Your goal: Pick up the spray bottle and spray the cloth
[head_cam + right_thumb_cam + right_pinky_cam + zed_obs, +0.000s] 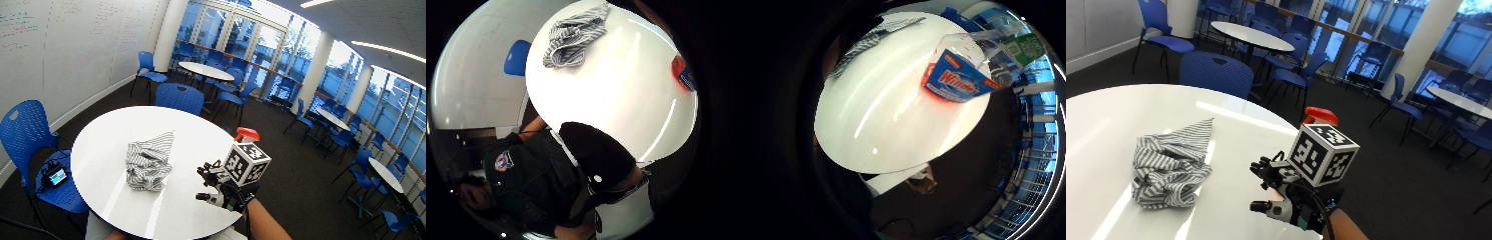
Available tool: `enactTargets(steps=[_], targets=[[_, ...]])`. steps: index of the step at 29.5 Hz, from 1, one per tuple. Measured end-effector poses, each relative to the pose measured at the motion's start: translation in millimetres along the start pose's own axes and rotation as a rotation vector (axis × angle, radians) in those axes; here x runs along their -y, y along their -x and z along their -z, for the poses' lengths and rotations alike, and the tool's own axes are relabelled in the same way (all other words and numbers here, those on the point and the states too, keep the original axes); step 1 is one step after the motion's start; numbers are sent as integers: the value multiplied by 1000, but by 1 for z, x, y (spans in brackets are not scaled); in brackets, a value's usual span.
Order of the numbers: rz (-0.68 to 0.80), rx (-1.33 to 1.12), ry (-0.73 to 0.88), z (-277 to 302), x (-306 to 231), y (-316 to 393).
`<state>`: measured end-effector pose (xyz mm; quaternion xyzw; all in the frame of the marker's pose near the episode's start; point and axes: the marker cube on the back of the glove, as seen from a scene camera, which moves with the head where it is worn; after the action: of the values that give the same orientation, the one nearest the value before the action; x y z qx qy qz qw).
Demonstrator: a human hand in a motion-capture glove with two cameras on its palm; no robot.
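A striped grey-and-white cloth [1172,167] [148,162] lies crumpled on the round white table [1132,110] [113,130]. The spray bottle [1321,116] [247,134] stands near the table's right edge; only its red top shows there, behind my hand. My gloved right hand [1292,200] [223,192] hovers over the table just short of the bottle, fingers relaxed and holding nothing. In the little finger side palm view the bottle [958,80] shows its blue label, apart from the palm, with the cloth [866,45] across the table. The thumb side palm view shows the cloth [573,35] and the bottle's edge [683,75].
The table's rim runs close under my wrist on the right. A blue chair [1216,75] stands behind the table and another [26,130] on its left with a small device [54,176] on the seat. A second round table [1252,35] stands farther back.
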<state>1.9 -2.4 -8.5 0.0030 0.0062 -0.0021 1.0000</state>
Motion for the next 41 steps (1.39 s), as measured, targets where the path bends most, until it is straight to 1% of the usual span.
enactTargets(steps=[13, 21, 24, 27, 33, 38, 41], targets=[[-41, -120, -112, 95, -6, -33], [-28, -134, -138, 108, 0, -28], [-26, -126, -176, 111, 0, -26], [-40, -102, -273, 120, -1, -26], [-130, 26, -551, 137, -4, -34], [-333, 218, -823, 151, -11, -56], [-446, 288, -946, 160, -12, -69]])
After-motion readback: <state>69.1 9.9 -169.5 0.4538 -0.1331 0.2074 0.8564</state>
